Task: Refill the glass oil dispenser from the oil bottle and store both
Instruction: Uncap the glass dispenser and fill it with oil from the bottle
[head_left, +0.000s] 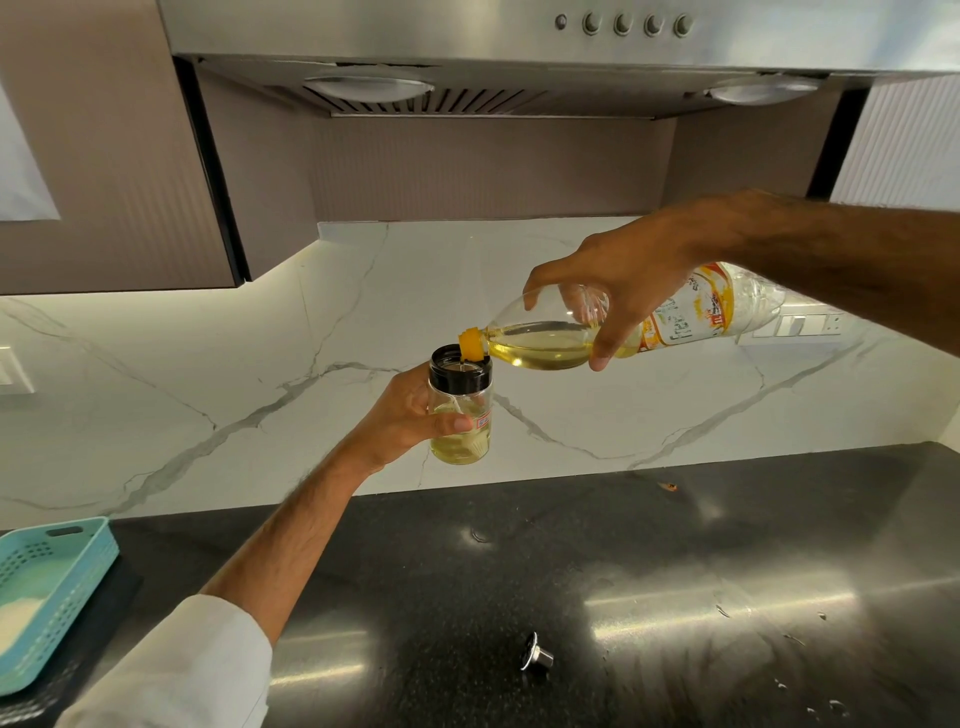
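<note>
My left hand (402, 418) grips the glass oil dispenser (460, 410) upright in the air above the counter; it has a black collar and pale yellow oil in its lower part. My right hand (618, 275) holds the clear plastic oil bottle (691, 312) tipped almost flat, fingers curled round its shoulder. The bottle's yellow neck (471, 345) rests at the dispenser's open mouth. Yellow oil pools in the bottle's lower side near the neck. A small metal dispenser top (536, 652) lies on the black counter in front.
The black polished countertop (649, 571) has wet drops at the right. A turquoise plastic basket (49, 587) sits at the left edge. A white marble backsplash (208, 374) stands behind, with a steel range hood (519, 47) overhead and a cabinet at the upper left.
</note>
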